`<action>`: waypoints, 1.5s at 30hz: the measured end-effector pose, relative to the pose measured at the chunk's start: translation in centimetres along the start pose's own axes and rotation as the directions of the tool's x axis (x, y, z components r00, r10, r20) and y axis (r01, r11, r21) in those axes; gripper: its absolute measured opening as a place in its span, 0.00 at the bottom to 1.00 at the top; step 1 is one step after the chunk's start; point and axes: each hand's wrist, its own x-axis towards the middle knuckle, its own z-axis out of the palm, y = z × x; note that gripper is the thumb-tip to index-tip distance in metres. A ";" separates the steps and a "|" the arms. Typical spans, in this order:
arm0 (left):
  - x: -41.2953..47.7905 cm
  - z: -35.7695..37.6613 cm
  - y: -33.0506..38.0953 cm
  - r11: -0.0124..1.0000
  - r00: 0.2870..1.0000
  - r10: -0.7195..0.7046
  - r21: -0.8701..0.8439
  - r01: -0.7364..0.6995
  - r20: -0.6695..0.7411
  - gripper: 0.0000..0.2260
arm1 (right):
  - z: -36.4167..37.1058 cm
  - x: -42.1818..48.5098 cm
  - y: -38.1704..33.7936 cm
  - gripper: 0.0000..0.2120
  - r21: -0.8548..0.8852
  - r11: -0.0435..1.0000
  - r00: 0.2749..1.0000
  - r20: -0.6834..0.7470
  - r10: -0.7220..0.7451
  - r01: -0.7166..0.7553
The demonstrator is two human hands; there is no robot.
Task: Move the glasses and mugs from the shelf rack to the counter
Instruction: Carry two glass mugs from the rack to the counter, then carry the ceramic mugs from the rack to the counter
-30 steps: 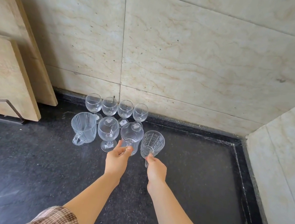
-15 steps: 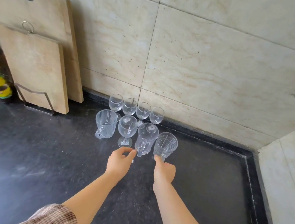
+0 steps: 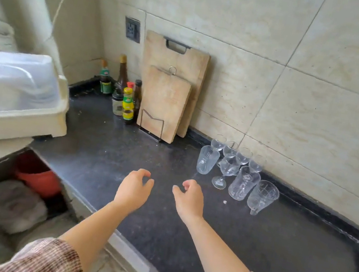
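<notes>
Glassware stands grouped at the right of centre on the dark stone counter (image 3: 249, 254), close to the tiled wall. Four small stemmed glasses (image 3: 231, 147) line up along the wall in the back row. In front of them, running from left to right, are a ribbed glass mug (image 3: 206, 163), a larger stemmed glass (image 3: 227, 170), a tall glass mug (image 3: 243, 186) and a cut-pattern glass mug (image 3: 261, 197) at the right end, its handle towards the counter's front edge. They sit near one another; whether any of them touch cannot be told.

Both hands hover over the bare counter at the centre of the frame, well apart from the glasses and holding nothing. The left hand (image 3: 133, 190) has its fingers curled loosely inward, thumb near the fingertips. The right hand (image 3: 188, 199) is likewise half curled and empty. Checked sleeves show at the bottom edge.

Left of the glasses, two wooden cutting boards (image 3: 167, 100) lean against the wall, the smaller one in a wire stand. Sauce bottles (image 3: 126, 98) cluster beside them, towards the corner. A cream plastic dish rack with a clear lid (image 3: 14, 94) fills the left edge, blurred.
</notes>
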 end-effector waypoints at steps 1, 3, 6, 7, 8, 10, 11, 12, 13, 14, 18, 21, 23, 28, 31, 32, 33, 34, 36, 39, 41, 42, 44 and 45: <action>-1.2 -2.0 -1.5 1.000 1.000 -0.007 0.030 0.008 -0.030 0.16 | 1.4 -1.6 -1.3 0.17 -0.046 0.997 0.998 0.027 -0.057 0.058; -3.9 -5.9 -4.6 0.995 0.996 -0.021 0.100 0.029 -0.082 0.16 | 3.9 -4.9 -3.9 0.17 -0.137 0.976 0.984 0.081 -0.160 0.170; -8.5 -12.0 -9.6 0.977 0.985 -0.037 0.200 0.071 -0.167 0.17 | 7.7 -9.8 -8.1 0.17 -0.252 0.899 0.929 0.197 -0.315 0.358; -10.2 -14.1 -11.2 0.970 0.979 -0.046 0.226 0.091 -0.199 0.17 | 9.1 -11.5 -9.6 0.17 -0.280 0.861 0.899 0.240 -0.366 0.425; -11.9 -16.2 -12.6 0.961 0.970 -0.057 0.249 0.117 -0.237 0.17 | 10.5 -13.1 -11.1 0.18 -0.304 0.818 0.867 0.283 -0.411 0.488; -15.3 -20.2 -15.2 0.940 0.944 -0.079 0.290 0.178 -0.320 0.17 | 13.5 -16.5 -14.2 0.19 -0.337 0.728 0.796 0.363 -0.485 0.597; -17.0 -22.2 -16.4 0.930 0.930 -0.093 0.302 0.209 -0.357 0.17 | 15.1 -18.2 -15.8 0.20 -0.346 0.681 0.758 0.399 -0.516 0.645; -18.6 -24.0 -17.6 0.920 0.917 -0.109 0.311 0.240 -0.385 0.17 | 16.6 -19.9 -17.4 0.21 -0.351 0.637 0.722 0.430 -0.542 0.687; -20.1 -25.9 -18.8 0.908 0.904 -0.125 0.321 0.271 -0.409 0.17 | 18.1 -21.6 -19.0 0.22 -0.351 0.594 0.686 0.458 -0.566 0.724; -21.6 -27.9 -20.0 0.895 0.890 -0.142 0.328 0.302 -0.432 0.17 | 19.5 -23.5 -20.7 0.22 -0.347 0.550 0.647 0.484 -0.588 0.760; -27.1 -35.6 -24.2 0.845 0.810 -0.195 0.325 0.425 -0.553 0.17 | 24.7 -30.1 -26.7 0.24 -0.320 0.376 0.494 0.566 -0.660 0.870; -30.6 -41.1 -27.2 0.812 0.720 -0.253 0.263 0.521 -0.647 0.17 | 28.2 -34.5 -30.9 0.25 -0.278 0.254 0.375 0.600 -0.707 0.926; -32.7 -44.2 -29.2 0.793 0.668 -0.290 0.218 0.569 -0.686 0.18 | 30.6 -37.2 -33.6 0.26 -0.237 0.184 0.294 0.619 -0.728 0.954; -37.4 -50.5 -34.9 0.717 0.576 -0.349 0.185 0.672 -0.739 0.19 | 37.4 -43.6 -39.7 0.25 -0.125 0.057 0.124 0.645 -0.754 0.991; -39.5 -54.6 -38.8 0.665 0.516 -0.390 0.154 0.730 -0.763 0.19 | 42.4 -47.5 -43.4 0.24 -0.041 0.009 0.033 0.656 -0.754 0.999; -40.1 -56.0 -40.1 0.643 0.494 -0.409 0.142 0.752 -0.767 0.19 | 44.0 -48.9 -44.6 0.24 -0.013 0.002 0.010 0.655 -0.755 1.000; -40.7 -57.4 -41.4 0.621 0.474 -0.430 0.129 0.773 -0.769 0.19 | 45.7 -50.3 -45.7 0.24 0.014 -0.005 -0.013 0.653 -0.757 1.000; -41.2 -58.8 -42.9 0.599 0.452 -0.449 0.115 0.792 -0.771 0.19 | 47.5 -51.8 -46.9 0.24 0.040 -0.015 -0.037 0.654 -0.755 0.999; -42.1 -61.8 -45.9 0.561 0.405 -0.481 0.081 0.823 -0.778 0.19 | 51.0 -54.6 -49.0 0.24 0.081 -0.056 -0.096 0.659 -0.746 0.995; -43.4 -65.8 -50.0 0.524 0.335 -0.519 0.016 0.851 -0.786 0.18 | 56.0 -58.0 -51.9 0.22 0.130 -0.118 -0.175 0.665 -0.726 0.984; -44.2 -67.8 -52.5 0.505 0.291 -0.547 -0.032 0.863 -0.785 0.18 | 59.0 -59.9 -53.8 0.22 0.158 -0.136 -0.208 0.668 -0.715 0.978; -44.8 -68.6 -53.8 0.492 0.271 -0.562 -0.052 0.869 -0.781 0.19 | 60.4 -60.9 -54.6 0.22 0.171 -0.142 -0.221 0.672 -0.707 0.975; -45.9 -70.3 -56.5 0.466 0.245 -0.592 -0.079 0.881 -0.768 0.20 | 63.1 -62.9 -55.9 0.21 0.198 -0.159 -0.253 0.688 -0.681 0.967; -46.4 -71.2 -57.9 0.457 0.231 -0.602 -0.092 0.884 -0.764 0.21 | 64.4 -63.9 -56.4 0.20 0.212 -0.170 -0.270 0.693 -0.669 0.963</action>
